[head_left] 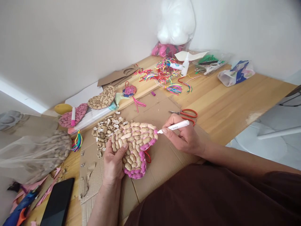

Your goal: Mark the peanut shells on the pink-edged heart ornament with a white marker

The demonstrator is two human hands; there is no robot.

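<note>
My left hand grips a heart-shaped piece covered in peanut shells, thumb on top and fingers underneath. Shells along its lower right edge are coloured pink; the others are bare tan. A red cord loop sticks out at the notch. Between the fingers of my right hand is a white marker, its tip touching a shell at the heart's right edge, where there is pink. Behind the heart lies a heap of loose peanut shells. Orange-handled scissors rest just beyond my right hand.
Cardboard covers the table under my hands. A black phone and a blue glue gun lie at left. Farther back are a pink shell piece, colourful threads, a white bottle and a plastic bag of white stuffing.
</note>
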